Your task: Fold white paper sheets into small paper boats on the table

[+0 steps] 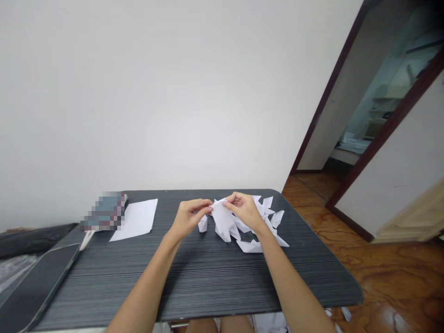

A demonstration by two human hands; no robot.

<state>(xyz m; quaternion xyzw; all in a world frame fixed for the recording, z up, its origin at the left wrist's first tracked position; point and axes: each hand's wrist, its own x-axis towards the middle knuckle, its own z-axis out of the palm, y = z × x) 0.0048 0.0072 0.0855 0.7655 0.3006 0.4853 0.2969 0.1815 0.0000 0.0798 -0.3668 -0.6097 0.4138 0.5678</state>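
Both my hands hold a folded white paper piece (222, 221) just above the dark striped table (194, 277). My left hand (189, 216) pinches its left upper edge with fingers closed. My right hand (245, 209) pinches the right upper edge, fingers curled on the paper. Several finished folded white paper shapes (268, 222) lie in a pile under and beside my right hand. One small folded piece (203, 224) stands just below my left hand.
A flat white paper sheet (136, 219) lies at the table's back left, next to a blurred-out object (104, 212). A dark tablet-like slab (34, 289) sits off the left edge. A wooden floor and open doorway (378, 111) are to the right.
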